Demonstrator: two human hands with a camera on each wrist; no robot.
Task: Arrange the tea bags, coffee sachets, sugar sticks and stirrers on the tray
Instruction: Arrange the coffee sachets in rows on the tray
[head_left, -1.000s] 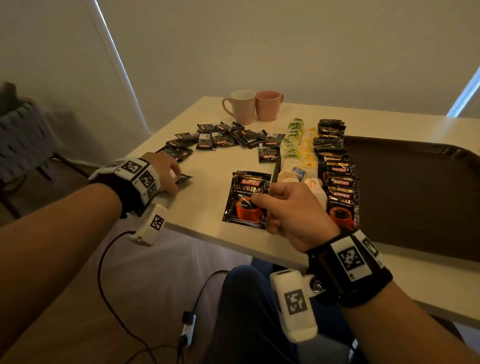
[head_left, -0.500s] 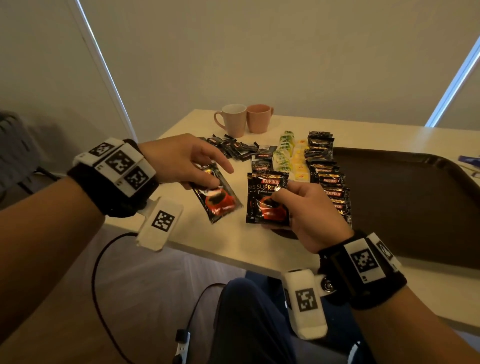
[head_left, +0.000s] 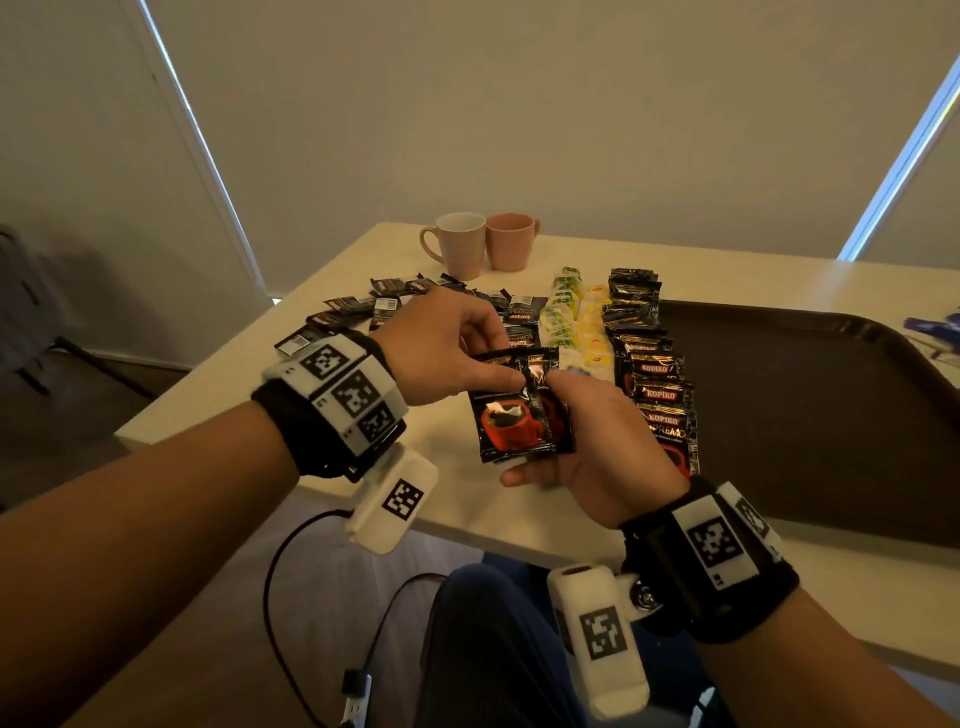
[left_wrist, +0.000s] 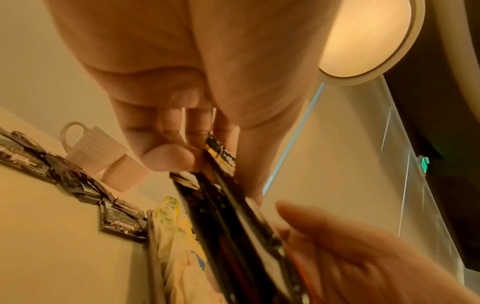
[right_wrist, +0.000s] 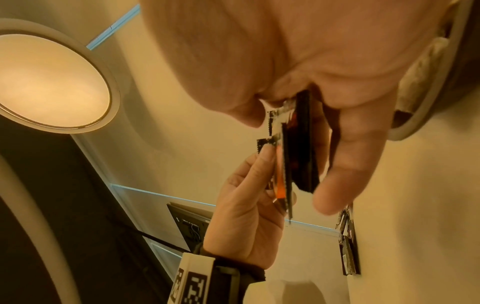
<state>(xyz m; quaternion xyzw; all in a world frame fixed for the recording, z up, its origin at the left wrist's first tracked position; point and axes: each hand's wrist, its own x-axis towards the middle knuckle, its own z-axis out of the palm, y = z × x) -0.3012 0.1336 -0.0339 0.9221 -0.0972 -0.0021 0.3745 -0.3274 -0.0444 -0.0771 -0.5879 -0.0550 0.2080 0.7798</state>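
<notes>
Above the table's front edge I hold two black-and-red coffee sachets that overlap. My left hand (head_left: 496, 358) pinches the top of the front sachet (head_left: 506, 421). My right hand (head_left: 566, 415) grips the rear sachet (head_left: 553, 410), thumb on top and fingers underneath. The left wrist view shows both sachets (left_wrist: 221, 205) edge-on under my left fingers (left_wrist: 166, 154). In the right wrist view the sachets (right_wrist: 298, 154) sit between both hands. A brown tray (head_left: 831, 415) lies to the right, with a row of coffee sachets (head_left: 660, 395), yellow tea bags (head_left: 592, 322) and green tea bags (head_left: 561, 312) along its left side.
Several loose coffee sachets (head_left: 384, 306) lie scattered on the beige table (head_left: 234, 395) behind my left hand. Two mugs (head_left: 483, 244) stand at the far edge. Something blue (head_left: 935, 332) lies past the tray's right rim. A cable hangs below the table.
My left hand picked a sachet off the table and carried it right. It now overlaps the sachet in my right hand, which has lifted off the table.
</notes>
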